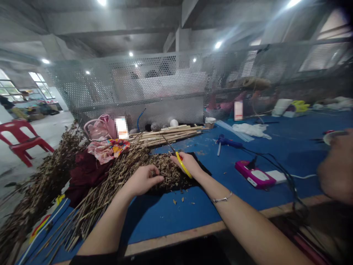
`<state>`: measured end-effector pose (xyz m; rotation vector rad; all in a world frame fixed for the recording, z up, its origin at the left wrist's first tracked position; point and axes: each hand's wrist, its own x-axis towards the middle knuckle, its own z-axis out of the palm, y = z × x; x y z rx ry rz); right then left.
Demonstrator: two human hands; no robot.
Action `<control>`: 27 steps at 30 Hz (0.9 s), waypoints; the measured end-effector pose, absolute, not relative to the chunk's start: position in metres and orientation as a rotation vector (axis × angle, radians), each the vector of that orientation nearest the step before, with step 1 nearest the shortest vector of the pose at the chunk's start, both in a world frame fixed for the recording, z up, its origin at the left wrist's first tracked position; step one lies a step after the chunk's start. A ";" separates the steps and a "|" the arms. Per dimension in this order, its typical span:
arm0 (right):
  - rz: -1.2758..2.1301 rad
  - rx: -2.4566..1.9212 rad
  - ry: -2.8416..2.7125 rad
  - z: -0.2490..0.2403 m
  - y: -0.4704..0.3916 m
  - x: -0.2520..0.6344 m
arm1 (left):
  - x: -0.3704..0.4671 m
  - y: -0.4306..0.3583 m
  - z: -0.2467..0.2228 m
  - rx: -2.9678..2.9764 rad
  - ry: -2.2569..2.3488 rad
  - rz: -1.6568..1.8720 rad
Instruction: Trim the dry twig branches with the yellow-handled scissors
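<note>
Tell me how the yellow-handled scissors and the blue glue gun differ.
The yellow-handled scissors are held in the right hand; the blue glue gun lies unheld on the blue table.
The scissors show a bright yellow handle; the glue gun's body is dark blue.
The scissors taper into a thin, dark blade; the glue gun looks chunkier.

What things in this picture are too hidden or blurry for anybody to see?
All in the head view:
Left hand: its own back hides the palm, so anything held there is unknown.
Yellow-handled scissors: the right hand covers part of the handles.
Another person's hand: blurred and cut off by the right edge.
Pixelated patch: its blocks hide whatever is underneath.
Perforated metal screen: its mesh blocks clear sight of things behind.
</note>
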<state>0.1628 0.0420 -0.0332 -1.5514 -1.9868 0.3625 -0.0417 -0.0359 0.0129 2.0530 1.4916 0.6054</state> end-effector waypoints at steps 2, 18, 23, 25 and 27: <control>0.367 -1.555 -1.983 -0.033 0.042 0.162 | -0.056 -0.029 0.019 2.048 1.681 0.757; 0.469 -1.533 -1.928 -0.035 0.036 0.158 | -0.109 -0.004 0.009 1.900 2.278 0.081; 0.478 -1.522 -1.910 -0.035 0.036 0.157 | -0.111 0.005 0.013 1.943 2.228 0.213; 0.492 -1.516 -1.901 -0.035 0.036 0.156 | -0.110 0.006 0.010 1.951 2.238 0.327; 0.510 -1.511 -1.893 -0.035 0.035 0.155 | -0.112 0.004 0.007 1.942 2.284 0.467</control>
